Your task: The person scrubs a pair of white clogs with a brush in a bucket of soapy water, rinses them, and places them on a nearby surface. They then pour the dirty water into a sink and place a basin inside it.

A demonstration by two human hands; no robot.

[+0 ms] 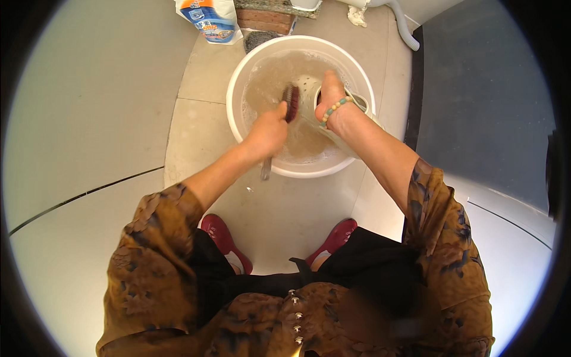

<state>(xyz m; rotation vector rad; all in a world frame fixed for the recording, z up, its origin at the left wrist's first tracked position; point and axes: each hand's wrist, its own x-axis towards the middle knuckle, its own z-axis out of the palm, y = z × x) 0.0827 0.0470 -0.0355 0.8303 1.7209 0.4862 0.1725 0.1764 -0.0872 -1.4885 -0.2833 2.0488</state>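
Observation:
My left hand point(267, 132) is closed round the handle of a scrubbing brush point(291, 102) with dark red bristles. The brush head is slightly blurred and hangs over the cloudy water in a round white basin point(234, 98). The handle's end sticks out below my fist. At the basin's right side my right hand point(334, 98), with a beaded bracelet on its wrist, holds a white shoe point(308, 85) with small holes. Part of the shoe lies in the water. My right fingers are partly hidden at its opening.
A white, blue and orange pouch point(214, 22) stands behind the basin on the left, beside stacked bricks point(266, 21) and a dark stone point(260, 40). A grey hose point(405, 30) lies at the back right. A dark panel point(476, 107) rises on the right. My red shoes point(226, 241) are on the tiles.

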